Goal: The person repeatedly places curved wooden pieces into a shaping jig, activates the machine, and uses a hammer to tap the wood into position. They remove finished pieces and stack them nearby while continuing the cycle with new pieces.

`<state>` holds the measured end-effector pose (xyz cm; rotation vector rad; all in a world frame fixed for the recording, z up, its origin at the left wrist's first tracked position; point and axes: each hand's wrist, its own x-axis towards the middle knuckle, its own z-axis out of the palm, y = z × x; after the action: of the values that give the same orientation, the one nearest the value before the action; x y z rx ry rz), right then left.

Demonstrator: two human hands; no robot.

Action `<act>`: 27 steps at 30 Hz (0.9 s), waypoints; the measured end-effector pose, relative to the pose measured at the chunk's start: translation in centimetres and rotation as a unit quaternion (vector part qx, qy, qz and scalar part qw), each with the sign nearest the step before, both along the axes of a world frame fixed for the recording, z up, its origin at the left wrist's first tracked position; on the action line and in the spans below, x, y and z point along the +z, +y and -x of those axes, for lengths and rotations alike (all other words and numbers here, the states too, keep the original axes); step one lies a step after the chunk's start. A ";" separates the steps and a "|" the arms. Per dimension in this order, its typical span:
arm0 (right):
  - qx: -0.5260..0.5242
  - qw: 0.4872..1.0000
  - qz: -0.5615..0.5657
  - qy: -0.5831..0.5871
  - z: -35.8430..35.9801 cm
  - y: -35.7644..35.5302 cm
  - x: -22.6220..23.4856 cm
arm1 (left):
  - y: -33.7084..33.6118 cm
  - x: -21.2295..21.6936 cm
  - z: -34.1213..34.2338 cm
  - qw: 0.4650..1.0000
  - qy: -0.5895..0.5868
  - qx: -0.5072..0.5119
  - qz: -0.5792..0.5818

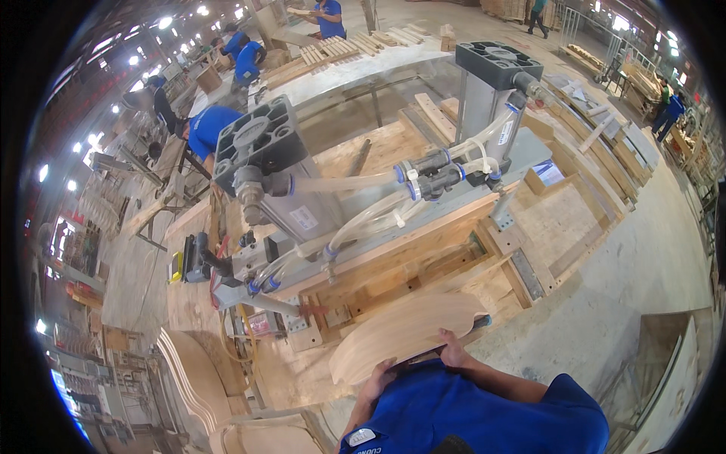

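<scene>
Both hands hold the near edge of a curved wooden board [408, 333], left hand [378, 377] and right hand [452, 351] well apart. It lies just beyond them, long axis rising rightward, before the desk [560, 227]; the right hand sits nearer its end.

Head view: one wide fisheye, left of a pair, worn on my head.
Faces down and forward: my blue shirt [484, 412] and curved wooden panel [408, 329] low in frame, pneumatic cylinders [475, 110] close ahead, workshop floor [620, 250] receding toward the bent rim.
</scene>
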<state>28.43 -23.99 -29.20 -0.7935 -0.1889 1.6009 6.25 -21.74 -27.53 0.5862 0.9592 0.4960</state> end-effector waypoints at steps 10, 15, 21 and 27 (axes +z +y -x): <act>-0.036 0.942 -0.134 -0.306 -0.1 -0.9 -9.5 | 0.3 0.0 0.5 0.999 0.035 -0.031 0.009; -0.023 0.954 -0.094 -0.283 -0.2 -1.0 -9.9 | 0.4 -0.1 0.0 0.999 -0.051 -0.006 0.014; -0.034 0.974 -0.070 -0.214 -0.4 -0.9 -8.2 | 0.4 2.5 -0.5 0.999 -0.026 -0.017 0.016; -0.021 0.999 0.000 -0.050 0.0 -0.6 -3.4 | 0.3 1.4 -0.6 0.997 -0.071 0.009 0.030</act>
<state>28.47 -24.59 -32.59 -0.8735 -0.2433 1.5235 6.84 -21.46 -26.09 0.4817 0.8428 0.5165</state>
